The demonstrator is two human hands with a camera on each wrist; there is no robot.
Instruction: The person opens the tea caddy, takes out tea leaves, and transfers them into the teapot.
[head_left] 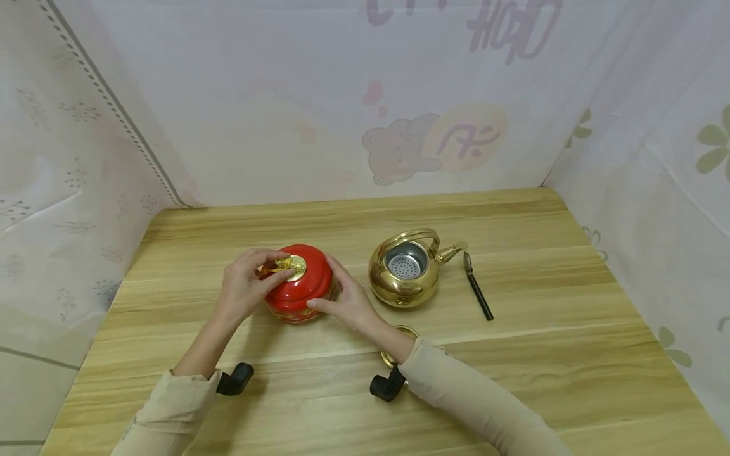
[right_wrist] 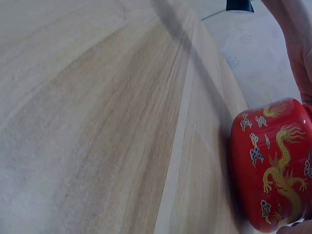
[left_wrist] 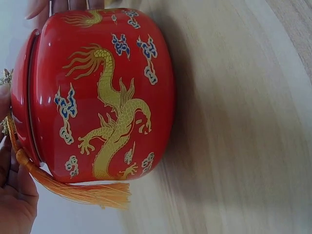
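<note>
A round red jar (left_wrist: pixel 117 107) with golden dragons and small clouds on its wall stands on the wooden table, its red lid (head_left: pixel 302 291) seated on top. With fingers and thumb, my left hand (head_left: pixel 242 285) pinches the gold knob (head_left: pixel 283 265) at the lid's centre. An orange-yellow tassel (left_wrist: pixel 87 192) hangs from the knob down past the jar's side in the left wrist view. My right hand (head_left: pixel 350 303) grips the jar's right side, thumb toward the front and fingers behind. Part of the knob is hidden by the left fingers.
Right of the jar stands a gold teapot (head_left: pixel 393 288) without a lid, showing a perforated strainer (head_left: pixel 406 267) inside. Beyond its spout lies a slim black-handled tool (head_left: pixel 481 297) with a metal tip. A round gold-rimmed piece (head_left: pixel 407 329) lies partly under my right forearm. Printed cloth surrounds the table.
</note>
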